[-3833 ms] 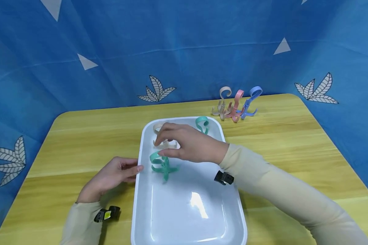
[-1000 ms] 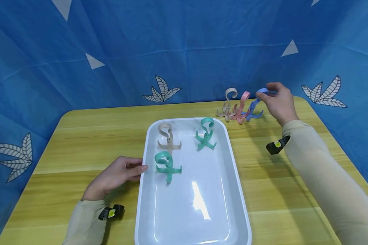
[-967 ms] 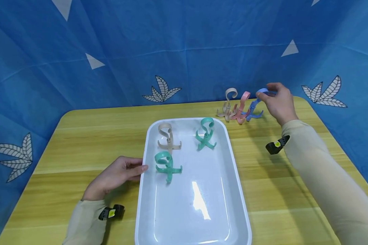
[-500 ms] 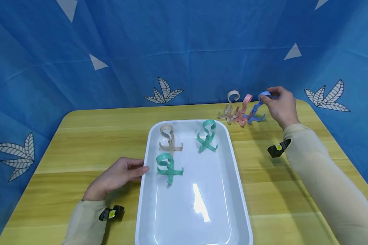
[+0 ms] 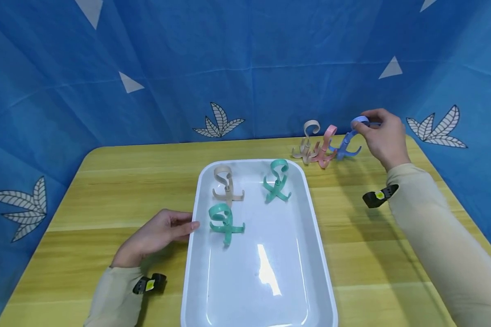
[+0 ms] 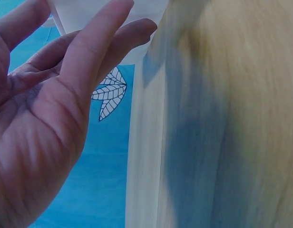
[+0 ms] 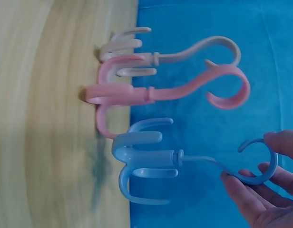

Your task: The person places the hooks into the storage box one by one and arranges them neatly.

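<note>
At the table's back right, my right hand [image 5: 386, 138] pinches the curled top of a blue four-prong swivel hanger hook [image 5: 345, 143]. In the right wrist view this blue hook [image 7: 151, 159] is gripped by its open ring, its prongs close over the tabletop. Beside it stand a pink hook [image 5: 324, 147] and a beige hook [image 5: 306, 147]. My left hand [image 5: 159, 234] holds the left rim of a white tray [image 5: 190, 268], thumb over the edge and fingers against the outer side. Inside the tray are a beige hook [image 5: 228, 193] and two green hooks, one front left [image 5: 227, 227], one back right [image 5: 276, 186].
The wooden table [image 5: 106, 195] ends at a blue patterned cloth [image 5: 229, 59] hanging behind it. The tray's walls are raised all round. Pink and beige hooks overlap each other just left of the blue one.
Earlier my right hand was over the tray's beige hook; it then reached the blue hook. Now it has shifted the blue hook slightly right and up, apart from the pink one. Left hand stays.
</note>
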### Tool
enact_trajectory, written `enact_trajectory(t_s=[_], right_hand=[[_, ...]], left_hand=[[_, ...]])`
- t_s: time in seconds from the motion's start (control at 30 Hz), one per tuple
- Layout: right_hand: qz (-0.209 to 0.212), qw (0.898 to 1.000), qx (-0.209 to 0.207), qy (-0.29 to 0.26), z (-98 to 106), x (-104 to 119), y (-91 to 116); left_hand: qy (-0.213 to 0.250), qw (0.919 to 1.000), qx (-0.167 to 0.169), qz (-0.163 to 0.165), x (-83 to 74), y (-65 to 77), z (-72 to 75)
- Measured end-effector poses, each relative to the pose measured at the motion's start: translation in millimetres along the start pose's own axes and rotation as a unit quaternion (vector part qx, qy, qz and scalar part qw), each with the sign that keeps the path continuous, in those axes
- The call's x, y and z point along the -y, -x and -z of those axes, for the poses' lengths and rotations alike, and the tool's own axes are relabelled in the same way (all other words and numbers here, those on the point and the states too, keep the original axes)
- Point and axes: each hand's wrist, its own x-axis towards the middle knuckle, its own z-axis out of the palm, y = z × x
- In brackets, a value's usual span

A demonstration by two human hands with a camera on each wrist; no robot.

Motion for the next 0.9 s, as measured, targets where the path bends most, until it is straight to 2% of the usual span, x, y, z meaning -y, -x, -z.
enact_trajectory(t_s=[0.27,0.63,0.9], right_hand=[[-0.004,1.0,-0.013,-0.02,21.3,2.7,2.6],[-0.01,0.999,-0.001,-0.036,35.0,13.5,29.6],[0.024,1.0,0.003,0.015,40.2,22.9,53.4]], left_hand=[[-0.011,0.9999,-0.001,-0.001,0.0,-1.4,2.3],[0.003,0.9999,0.008,-0.012,5.2,0.2,2.1],[0.007,0.9998,0.014,-0.015,5.3,-1.5,2.5]])
